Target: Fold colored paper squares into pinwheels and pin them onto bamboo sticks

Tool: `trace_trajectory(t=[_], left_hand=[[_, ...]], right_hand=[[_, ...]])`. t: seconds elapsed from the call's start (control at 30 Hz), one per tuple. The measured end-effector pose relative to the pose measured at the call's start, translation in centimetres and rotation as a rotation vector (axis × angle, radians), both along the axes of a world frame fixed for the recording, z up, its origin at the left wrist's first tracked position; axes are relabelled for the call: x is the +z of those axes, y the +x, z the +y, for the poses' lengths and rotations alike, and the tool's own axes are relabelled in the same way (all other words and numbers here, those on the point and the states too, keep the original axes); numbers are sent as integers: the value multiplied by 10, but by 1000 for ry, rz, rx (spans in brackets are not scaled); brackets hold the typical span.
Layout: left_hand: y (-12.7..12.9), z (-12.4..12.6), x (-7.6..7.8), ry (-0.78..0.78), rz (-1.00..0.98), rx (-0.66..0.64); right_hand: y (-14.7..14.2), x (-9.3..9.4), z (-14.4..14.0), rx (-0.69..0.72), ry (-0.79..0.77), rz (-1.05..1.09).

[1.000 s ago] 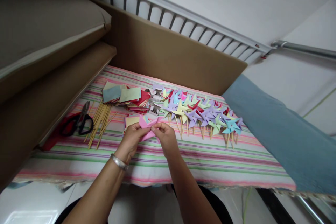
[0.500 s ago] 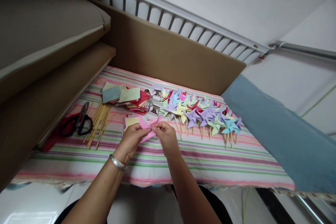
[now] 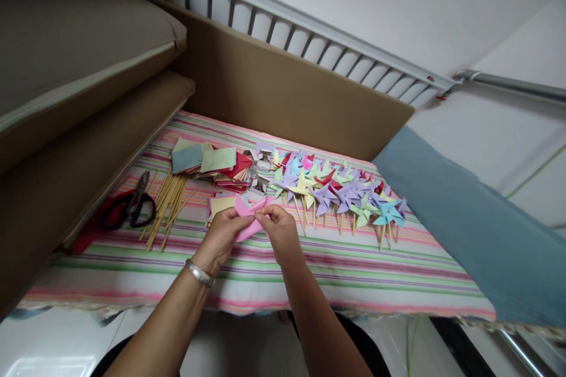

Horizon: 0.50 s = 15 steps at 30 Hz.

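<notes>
My left hand [image 3: 223, 234] and right hand [image 3: 279, 230] meet over the bench [image 3: 354, 283], which wears a striped cloth, and both have a closed grip on one pink paper [image 3: 248, 212]. My left fingers pinch it from the left, my right fingers from the right, fingertips close together at its middle, so the paper sits between my hands just above the cloth, its folded points sticking up and away from me. A bracelet [image 3: 200, 273] circles my left wrist. Just behind the pink paper lies a yellow sheet [image 3: 221, 204] flat on the cloth. Farther back is a loose stack of coloured squares [image 3: 212, 162], and to the right of it a long row of finished pinwheels [image 3: 336, 191] on sticks, lying touching and overlapping one another. To the left lie a bundle of bare sticks [image 3: 168, 206] and, beside those, black-handled scissors [image 3: 132, 203]. A blue cloth [image 3: 464, 230] drapes over the bench's right end.
</notes>
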<state>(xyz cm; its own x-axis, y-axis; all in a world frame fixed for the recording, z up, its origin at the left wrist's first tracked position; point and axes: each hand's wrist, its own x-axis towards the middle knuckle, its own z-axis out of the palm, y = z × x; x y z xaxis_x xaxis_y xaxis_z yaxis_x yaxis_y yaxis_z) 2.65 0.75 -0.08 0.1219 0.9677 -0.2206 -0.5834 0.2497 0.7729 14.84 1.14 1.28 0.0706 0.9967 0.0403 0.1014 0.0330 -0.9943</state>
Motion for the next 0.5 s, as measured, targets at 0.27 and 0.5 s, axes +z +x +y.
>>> trace_trajectory(t=[0.27, 0.5], left_hand=[[4, -1, 1, 25, -72, -34], [-17, 4, 4, 21, 45, 136]], right_hand=[[2, 3, 0, 43, 74, -21], [9, 8, -1, 81, 74, -60]])
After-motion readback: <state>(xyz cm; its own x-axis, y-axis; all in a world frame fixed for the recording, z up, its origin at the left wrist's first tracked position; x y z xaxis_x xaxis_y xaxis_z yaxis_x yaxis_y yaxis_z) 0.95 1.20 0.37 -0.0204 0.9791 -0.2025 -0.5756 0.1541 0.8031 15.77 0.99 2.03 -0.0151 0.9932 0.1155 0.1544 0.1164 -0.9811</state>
